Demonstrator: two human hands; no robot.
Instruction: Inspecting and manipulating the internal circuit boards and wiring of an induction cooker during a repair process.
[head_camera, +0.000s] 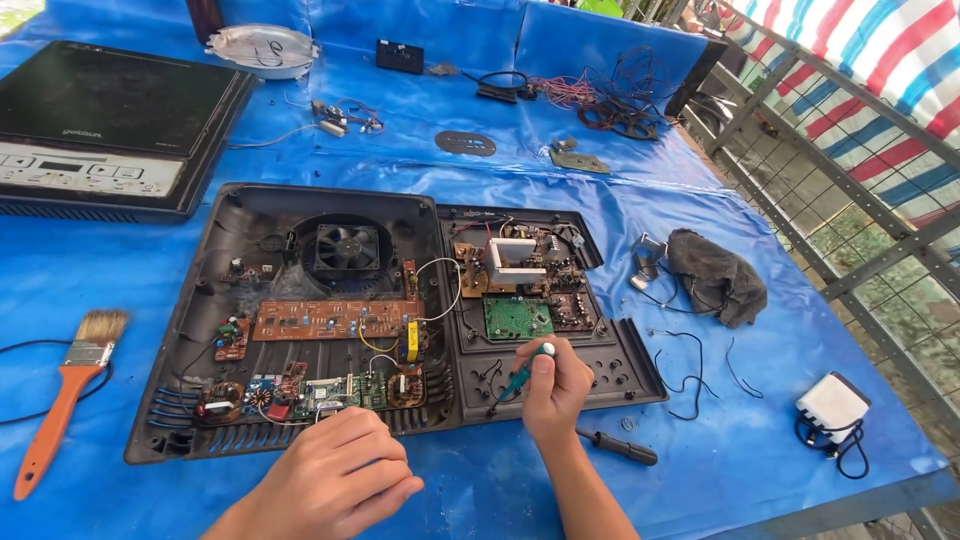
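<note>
Teal-handled screwdriver (522, 375), light and stiff, is pinched upright in the right hand (553, 388), best gripped at its ribbed handle, tip on the black plastic cooker shell (560, 385) near the bench's (700, 455) near edge. Left hand (335, 475) rests loosely curled, holding nothing, beside fragile circuit boards (335, 320). Slick blue tarp (640, 210) covers the bench; wire fencing (860, 210) runs along its right edge.

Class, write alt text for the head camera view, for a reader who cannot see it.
A person's right hand holds a green-handled screwdriver tip-down on an opened black appliance casing full of circuit boards, while the left hand rests at its front edge. The casing lies on a blue tarp, with a paintbrush at left and an induction cooktop behind.
</note>
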